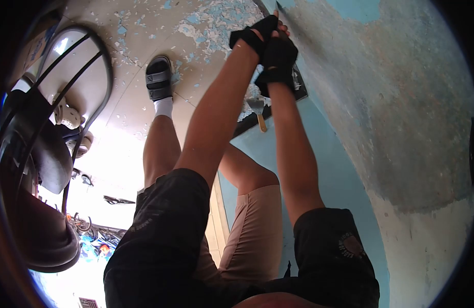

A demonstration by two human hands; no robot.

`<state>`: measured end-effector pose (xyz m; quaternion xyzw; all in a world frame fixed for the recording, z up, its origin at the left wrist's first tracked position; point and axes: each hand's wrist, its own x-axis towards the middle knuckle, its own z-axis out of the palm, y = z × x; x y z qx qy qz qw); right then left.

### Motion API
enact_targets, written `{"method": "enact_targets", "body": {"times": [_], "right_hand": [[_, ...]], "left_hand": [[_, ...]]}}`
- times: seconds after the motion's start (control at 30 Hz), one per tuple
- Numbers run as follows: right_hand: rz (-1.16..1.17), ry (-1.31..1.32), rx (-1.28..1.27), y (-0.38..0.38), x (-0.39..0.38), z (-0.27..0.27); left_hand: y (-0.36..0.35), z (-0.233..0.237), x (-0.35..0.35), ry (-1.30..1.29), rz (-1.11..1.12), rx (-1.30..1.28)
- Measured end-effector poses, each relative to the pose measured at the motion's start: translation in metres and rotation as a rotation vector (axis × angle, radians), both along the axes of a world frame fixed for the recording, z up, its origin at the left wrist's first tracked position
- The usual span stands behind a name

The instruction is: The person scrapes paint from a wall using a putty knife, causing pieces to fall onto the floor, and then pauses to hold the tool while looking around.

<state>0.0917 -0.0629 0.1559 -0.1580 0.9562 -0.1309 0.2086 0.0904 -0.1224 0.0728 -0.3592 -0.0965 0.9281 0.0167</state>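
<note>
My left hand (260, 33) and my right hand (280, 51), both in black fingerless gloves, are close together at the top of the view. Their fingers close around a scraper (276, 11), mostly hidden by the hands, its dark tip by the wall. The wall (401, 102) at the right is patchy grey where its light blue paint (357, 7) is gone. A second scraper (258, 113), with a wide blade and wooden handle, lies near the dark baseboard (247, 124), below my hands.
Blue and white paint flakes (211, 23) litter the tiled floor (129, 66). My sandalled foot (159, 77) stands there. A black-framed chair (101, 56) and light clogs (67, 114) are at the left. Bicycles (83, 222) show farther off in bright light.
</note>
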Motion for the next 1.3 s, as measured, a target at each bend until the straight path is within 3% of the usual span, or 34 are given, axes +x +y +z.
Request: {"method": "enact_targets", "body": {"times": [0.1, 0.17, 0.23, 0.27, 0.33, 0.37, 0.43, 0.47, 0.57, 0.63, 0.73, 0.77, 0.83, 0.87, 0.9, 0.97, 1.0, 1.07, 1.1, 1.17, 1.23, 1.3], "right_hand": [[-0.126, 0.011, -0.147, 0.002, 0.021, 0.004], [-0.145, 0.035, -0.206, 0.017, 0.025, 0.019], [-0.324, -0.061, -0.223, 0.019, 0.018, 0.031], [-0.323, -0.052, -0.231, 0.012, 0.012, 0.031], [0.004, -0.042, 0.074, 0.013, 0.0, 0.031], [-0.001, -0.037, 0.083, 0.015, 0.001, 0.024], [-0.252, 0.001, -0.205, 0.017, 0.014, 0.009], [-0.242, -0.011, -0.25, 0.014, 0.023, 0.026], [-0.328, -0.039, -0.194, 0.027, 0.021, 0.025], [-0.284, -0.021, -0.299, 0.019, 0.013, 0.019], [-0.01, -0.052, -0.111, -0.007, -0.004, -0.019], [-0.014, -0.062, -0.104, -0.008, 0.008, -0.021], [-0.244, -0.052, -0.228, -0.012, 0.033, -0.021], [-0.251, 0.002, -0.215, -0.003, 0.042, -0.019], [-0.008, 0.251, -0.13, 0.024, 0.042, -0.038], [-0.312, -0.08, -0.375, 0.036, 0.041, 0.003], [-0.418, -0.186, -0.454, 0.039, 0.038, 0.025], [-0.198, -0.121, -0.537, 0.038, 0.026, 0.053], [-0.437, -0.291, -0.555, 0.025, 0.023, 0.072], [-0.188, -0.079, -0.386, 0.02, 0.007, 0.055], [0.151, 0.001, -0.126, 0.019, -0.019, -0.001], [0.13, -0.05, -0.021, 0.012, -0.023, -0.052]], "left_hand": [[0.005, -0.013, 0.016, 0.211, 0.034, 0.14], [0.024, 0.007, 0.016, 0.112, -0.053, 0.064], [0.032, 0.024, 0.007, 0.197, -0.042, 0.125], [0.035, 0.021, -0.001, 0.156, -0.063, 0.113], [0.027, 0.015, 0.0, 0.174, -0.017, 0.12], [0.025, 0.005, 0.0, 0.181, 0.031, 0.114], [0.036, -0.006, 0.006, 0.128, 0.006, 0.134], [0.041, -0.008, 0.012, 0.159, -0.028, 0.095], [0.031, 0.026, 0.012, 0.123, -0.063, 0.042], [0.024, 0.029, 0.007, 0.064, -0.077, 0.046], [-0.002, -0.023, -0.005, -0.041, -0.001, -0.039], [-0.008, -0.035, 0.002, -0.013, -0.051, -0.108], [-0.002, -0.049, 0.014, 0.01, -0.114, -0.181], [0.007, -0.047, 0.016, 0.061, -0.255, -0.215], [0.015, -0.039, 0.018, 0.111, -0.394, -0.246], [0.016, 0.03, 0.028, 0.137, -0.356, -0.193], [0.022, 0.024, 0.027, 0.235, -0.351, -0.239], [0.016, 0.024, 0.027, 0.104, -0.377, -0.215], [0.012, 0.024, 0.031, -0.036, -0.398, -0.189], [0.005, 0.026, 0.051, -0.209, -0.307, -0.252], [0.002, 0.023, 0.077, -0.317, -0.258, -0.388], [0.005, 0.02, 0.098, -0.466, -0.26, -0.425]]}}
